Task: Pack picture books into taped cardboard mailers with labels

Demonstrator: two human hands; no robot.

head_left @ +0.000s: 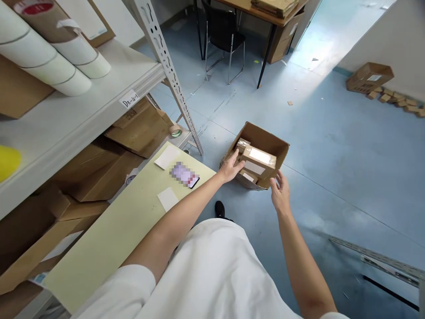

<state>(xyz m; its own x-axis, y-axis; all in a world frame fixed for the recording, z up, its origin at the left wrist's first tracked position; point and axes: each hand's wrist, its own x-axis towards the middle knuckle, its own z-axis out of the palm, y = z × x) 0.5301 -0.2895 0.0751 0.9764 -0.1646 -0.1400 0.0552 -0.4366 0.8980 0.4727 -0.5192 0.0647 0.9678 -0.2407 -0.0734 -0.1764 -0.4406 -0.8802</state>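
Down on the blue floor [332, 146], an open cardboard carton [265, 139] holds small parcels. From the head view, the left hand [230, 168] lies with loosely spread fingers against the top parcel [259, 160], gripping nothing; the right hand [280, 192] hovers open just beside the carton's near corner.

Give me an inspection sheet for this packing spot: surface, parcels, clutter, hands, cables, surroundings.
Surface: pale green board beside blue floor.
Job's things: small taped parcel lies on top of others in an open cardboard box on the floor.
Clutter: phone and two white slips on the board; tape roll on the low shelf.
Hands: left hand touches the parcel's side; right hand open, apart from it.
Cables: nothing seen.
Surroundings: metal shelving with paper rolls and cartons, chair, desk, loose boxes by the wall.
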